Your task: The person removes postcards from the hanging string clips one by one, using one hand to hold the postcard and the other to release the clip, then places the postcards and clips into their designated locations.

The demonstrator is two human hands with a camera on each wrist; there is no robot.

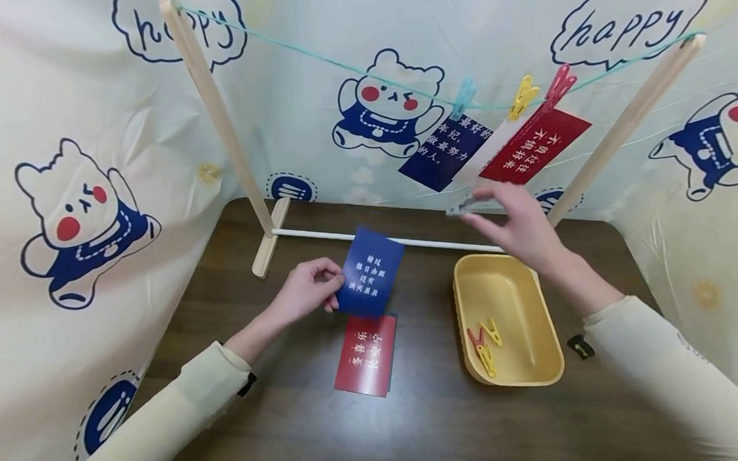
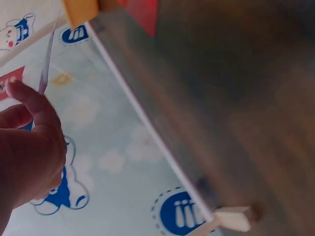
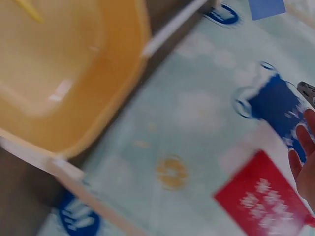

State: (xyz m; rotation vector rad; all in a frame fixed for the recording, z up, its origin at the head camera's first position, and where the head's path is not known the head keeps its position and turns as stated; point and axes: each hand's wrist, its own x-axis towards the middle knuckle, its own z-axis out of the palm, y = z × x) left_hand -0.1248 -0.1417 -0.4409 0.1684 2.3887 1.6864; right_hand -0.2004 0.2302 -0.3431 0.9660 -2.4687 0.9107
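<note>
In the head view, my left hand (image 1: 311, 283) pinches the left edge of a blue card (image 1: 371, 273) with white writing, raised over the table. The left wrist view shows this card (image 2: 48, 61) nearly edge-on above the fingers. My right hand (image 1: 522, 222) holds a small grey clothespin (image 1: 459, 208) between thumb and fingertips, below the hanging cards. From a sagging green string (image 1: 328, 60) hang a dark blue card (image 1: 446, 150) on a light blue clothespin (image 1: 463, 99), a whitish card (image 1: 488, 150) on a yellow clothespin (image 1: 523, 97), and a red card (image 1: 535, 145) on a red clothespin (image 1: 559, 88).
A red card (image 1: 366, 361) lies on the dark table (image 1: 420, 431), with another card's edge showing beneath it. At right stands a yellow basin (image 1: 547, 326) with several clothespins (image 1: 483, 354). Wooden posts (image 1: 214, 112) hold the string, joined below by a white rod (image 1: 431, 244).
</note>
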